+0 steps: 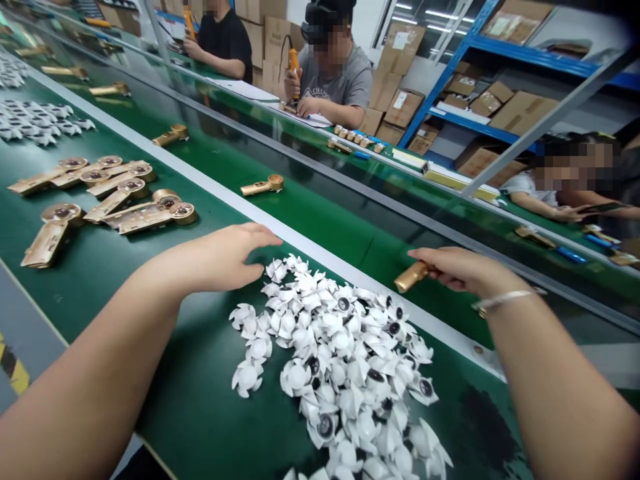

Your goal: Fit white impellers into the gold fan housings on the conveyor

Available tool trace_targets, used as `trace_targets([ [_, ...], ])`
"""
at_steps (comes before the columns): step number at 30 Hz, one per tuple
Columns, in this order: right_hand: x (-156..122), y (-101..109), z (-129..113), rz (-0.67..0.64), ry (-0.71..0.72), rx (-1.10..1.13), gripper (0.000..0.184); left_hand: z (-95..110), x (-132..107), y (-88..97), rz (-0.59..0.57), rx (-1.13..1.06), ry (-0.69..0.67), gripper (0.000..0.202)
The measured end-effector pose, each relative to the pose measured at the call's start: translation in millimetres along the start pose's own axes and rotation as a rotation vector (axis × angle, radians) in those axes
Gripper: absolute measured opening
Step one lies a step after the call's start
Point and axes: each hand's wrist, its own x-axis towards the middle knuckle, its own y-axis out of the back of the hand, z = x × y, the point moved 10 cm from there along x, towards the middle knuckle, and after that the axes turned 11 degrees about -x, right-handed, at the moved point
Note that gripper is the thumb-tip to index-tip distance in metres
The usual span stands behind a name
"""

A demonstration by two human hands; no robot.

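Watching head view: my left hand (pixel 227 257) spread flat, fingers loose, empty, over near-left edge of heap of small white plastic fan impellers (pixel 340 360) on green tabletop (pixel 200 407); contact unclear. My right hand (pixel 457 270) closed round gold-coloured plastic handle-shaped housing (pixel 411 277), stub end poking left, above heap's far side. I judge housing light, stiff, smooth: grip shaft. Impellers light, thin-bladed, snag-prone: pinch hub. Count: one housing held; roughly eight loose gold housings (pixel 100 200) at left; impellers several dozen.

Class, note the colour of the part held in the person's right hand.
Gold: the part in the right hand shows best in the head view.
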Motion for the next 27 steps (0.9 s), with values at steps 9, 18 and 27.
trace_targets([
  [9, -115.1, -10.6, 57.1, 0.197, -0.006, -0.137, 0.051, 7.4, 12.4, -26.0, -0.085, 0.022, 0.052, 0.041],
  [18, -220.4, -69.0, 90.0, 0.37, 0.433, -0.178, 0.019, -66.8, 20.1, -30.2, 0.045, 0.424, 0.342, 0.066],
  [27, -203.7, -81.2, 53.0, 0.375, 0.606, -0.501, 0.024, -33.8, 3.4, 4.6, 0.207, 0.252, 0.418, 0.063],
])
